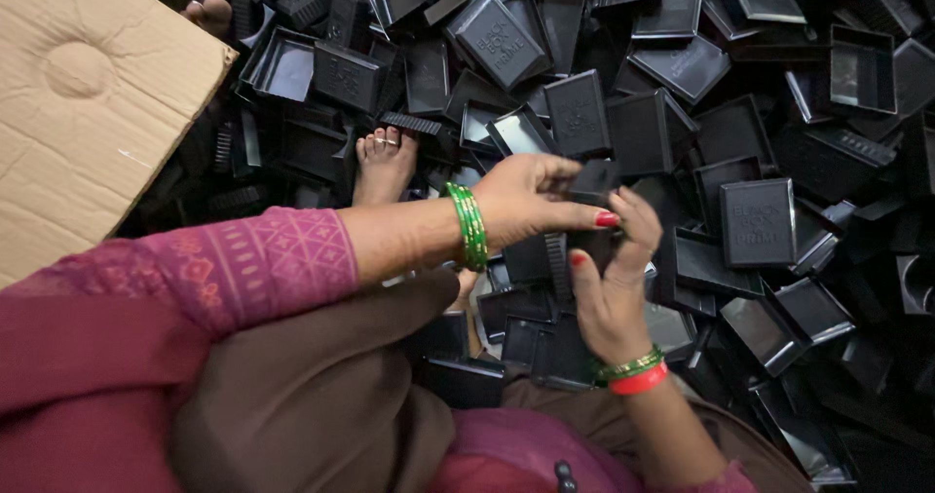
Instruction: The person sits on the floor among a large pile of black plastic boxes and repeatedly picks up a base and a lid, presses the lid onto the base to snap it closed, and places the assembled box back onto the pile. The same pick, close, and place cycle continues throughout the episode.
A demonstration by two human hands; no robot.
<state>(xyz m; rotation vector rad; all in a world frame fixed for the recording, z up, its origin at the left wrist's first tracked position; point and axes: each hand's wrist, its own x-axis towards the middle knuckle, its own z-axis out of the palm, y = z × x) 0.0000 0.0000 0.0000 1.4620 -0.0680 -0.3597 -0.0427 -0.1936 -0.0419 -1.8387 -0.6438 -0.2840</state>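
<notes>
My left hand [531,201], with green bangles at the wrist, reaches across from the left and grips a small black plastic box part [592,179] by its upper edge. My right hand [612,284], wearing green and red bangles, comes up from below and holds the lower side of the same black piece, fingers curled round it. Both hands meet over a heap of black plastic boxes and lids [682,113]. A ribbed black strip [557,269] hangs just under the hands.
A brown cardboard sheet [88,103] lies at the upper left. My bare foot [383,162] with toe rings rests among the black parts, and other toes [209,11] show at the top left. Black trays and lids cover the floor all round.
</notes>
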